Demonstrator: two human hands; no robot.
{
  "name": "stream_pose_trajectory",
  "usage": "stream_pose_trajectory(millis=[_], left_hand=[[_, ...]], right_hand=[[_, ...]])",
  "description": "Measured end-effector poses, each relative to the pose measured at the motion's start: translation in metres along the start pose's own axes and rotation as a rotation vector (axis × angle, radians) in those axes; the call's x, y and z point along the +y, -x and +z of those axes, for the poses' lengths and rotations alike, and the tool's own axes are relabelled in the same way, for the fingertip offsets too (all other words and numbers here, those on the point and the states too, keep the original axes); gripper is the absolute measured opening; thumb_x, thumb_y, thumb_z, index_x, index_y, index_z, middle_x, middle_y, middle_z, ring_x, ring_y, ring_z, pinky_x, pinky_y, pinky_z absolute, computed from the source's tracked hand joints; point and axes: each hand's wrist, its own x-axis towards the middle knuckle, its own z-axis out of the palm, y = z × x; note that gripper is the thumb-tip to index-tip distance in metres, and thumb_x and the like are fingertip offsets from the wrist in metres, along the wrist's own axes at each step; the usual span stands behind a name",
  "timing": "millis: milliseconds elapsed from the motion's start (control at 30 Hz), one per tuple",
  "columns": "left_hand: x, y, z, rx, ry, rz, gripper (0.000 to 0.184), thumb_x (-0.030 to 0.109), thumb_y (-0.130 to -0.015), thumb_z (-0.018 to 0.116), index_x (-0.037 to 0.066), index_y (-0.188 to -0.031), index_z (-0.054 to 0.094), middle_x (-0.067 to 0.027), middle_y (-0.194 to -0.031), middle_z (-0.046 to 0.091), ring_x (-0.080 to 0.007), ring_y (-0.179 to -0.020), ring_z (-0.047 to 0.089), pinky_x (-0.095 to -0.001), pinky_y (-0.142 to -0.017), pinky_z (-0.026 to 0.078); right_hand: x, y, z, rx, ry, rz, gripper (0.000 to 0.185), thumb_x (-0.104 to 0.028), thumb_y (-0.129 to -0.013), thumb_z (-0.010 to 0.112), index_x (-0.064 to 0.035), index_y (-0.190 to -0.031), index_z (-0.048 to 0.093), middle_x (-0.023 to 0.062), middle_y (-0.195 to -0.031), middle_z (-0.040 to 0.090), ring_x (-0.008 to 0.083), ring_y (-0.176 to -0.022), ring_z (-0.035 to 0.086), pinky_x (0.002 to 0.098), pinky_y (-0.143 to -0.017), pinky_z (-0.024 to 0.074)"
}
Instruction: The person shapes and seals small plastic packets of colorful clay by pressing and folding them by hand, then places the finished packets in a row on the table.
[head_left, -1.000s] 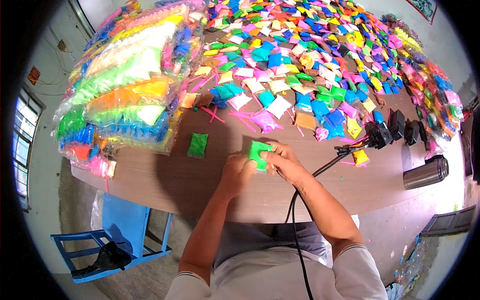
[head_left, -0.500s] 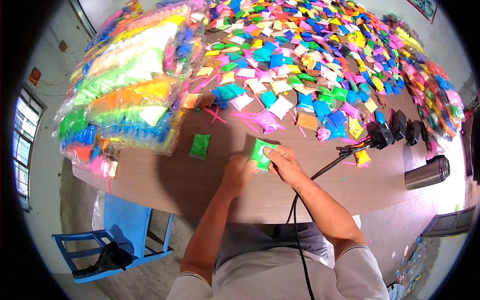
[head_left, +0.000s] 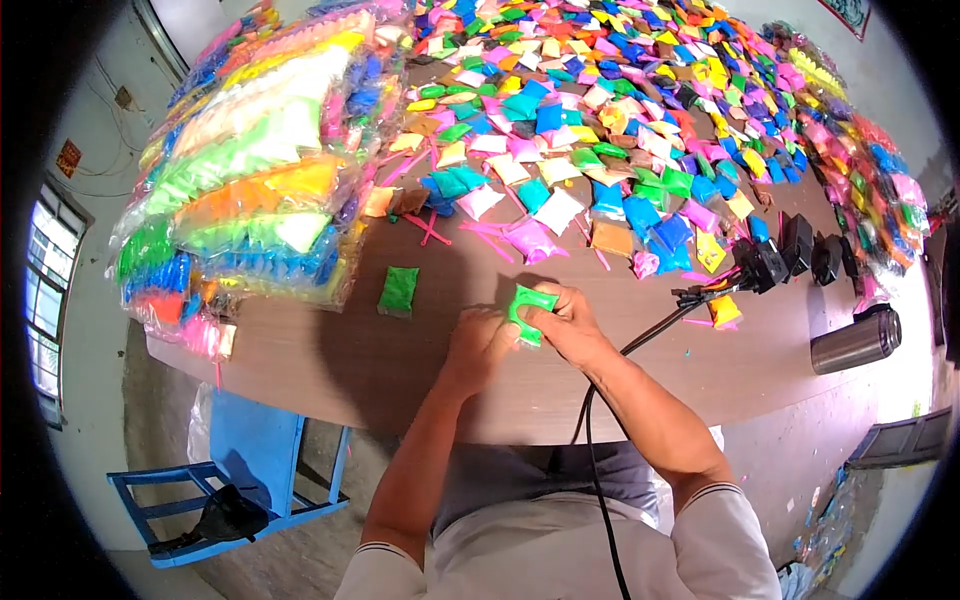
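one green packet [head_left: 530, 298] above brown table [head_left: 700, 390]: right hand [head_left: 565, 322] pinches it, left hand [head_left: 478, 348] seems pinching edge, view unclear. second green packet [head_left: 399, 291] at left. one flask [head_left: 856, 341], one blue chair [head_left: 250, 440], grey floor [head_left: 775, 465].

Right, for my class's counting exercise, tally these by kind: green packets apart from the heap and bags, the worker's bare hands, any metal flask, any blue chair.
Green packets: 2 (held packet, loose packet)
Bare hands: 2 (left hand, right hand)
Metal flask: 1
Blue chair: 1
Total: 6
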Motion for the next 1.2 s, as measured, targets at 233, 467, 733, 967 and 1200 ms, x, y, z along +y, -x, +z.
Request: stream_pose_trajectory(millis=[233, 467, 733, 967, 1200], left_hand=[[0.004, 0.003, -0.003, 0.077, 0.055, -0.077, 0.034, 0.028, -0.094, 0.043, 0.007, -0.072, 0.059, -0.0098, -0.072, 0.061, -0.0311, -0.077, 0.056, -0.0417, -0.081, 0.038], [-0.001, 0.000, 0.000, 0.047, 0.011, -0.047, 0.038, 0.031, -0.093, 0.044, 0.006, -0.069, 0.058, -0.0109, -0.069, 0.060, -0.0321, -0.072, 0.056, -0.0425, -0.078, 0.040], [0.003, 0.000, -0.003, 0.017, 0.093, -0.063, 0.039, 0.032, -0.094, 0.044, 0.006, -0.069, 0.057, -0.0105, -0.070, 0.059, -0.0311, -0.074, 0.055, -0.0411, -0.076, 0.040], [-0.001, -0.001, -0.001, -0.040, -0.070, 0.025, 0.039, 0.030, -0.093, 0.044, 0.006, -0.064, 0.054, -0.0107, -0.069, 0.058, -0.0312, -0.074, 0.056, -0.0418, -0.077, 0.039], [0.005, 0.001, 0.000, 0.116, 0.100, -0.082, 0.041, 0.032, -0.094, 0.045, 0.005, -0.065, 0.057, -0.0107, -0.066, 0.059, -0.0307, -0.070, 0.056, -0.0421, -0.073, 0.040]], right_hand=[[0.006, -0.001, -0.003, 0.032, -0.051, 0.081, 0.019, -0.023, -0.091, 0.065, -0.0057, -0.085, 0.063, -0.0017, -0.070, 0.058, 0.0044, -0.057, 0.047, 0.0206, -0.049, 0.0332], [0.000, 0.002, -0.004, -0.010, 0.146, 0.066, 0.019, -0.024, -0.090, 0.067, -0.0057, -0.087, 0.065, -0.0023, -0.070, 0.058, 0.0049, -0.056, 0.047, 0.0208, -0.050, 0.0353], [0.006, -0.004, 0.004, 0.116, -0.155, -0.033, 0.009, -0.012, -0.090, 0.063, -0.0043, -0.095, 0.063, -0.0003, -0.080, 0.063, 0.0068, -0.068, 0.056, 0.0231, -0.060, 0.0458], [0.027, -0.006, -0.014, 0.073, -0.054, -0.045, 0.014, -0.009, -0.090, 0.062, -0.0018, -0.102, 0.062, 0.0019, -0.086, 0.064, 0.0080, -0.072, 0.058, 0.0237, -0.061, 0.0463], [0.007, -0.004, -0.009, 0.064, -0.180, 0.037, 0.013, -0.015, -0.091, 0.061, -0.0038, -0.098, 0.063, -0.0007, -0.080, 0.063, 0.0064, -0.066, 0.055, 0.0221, -0.058, 0.0432]])
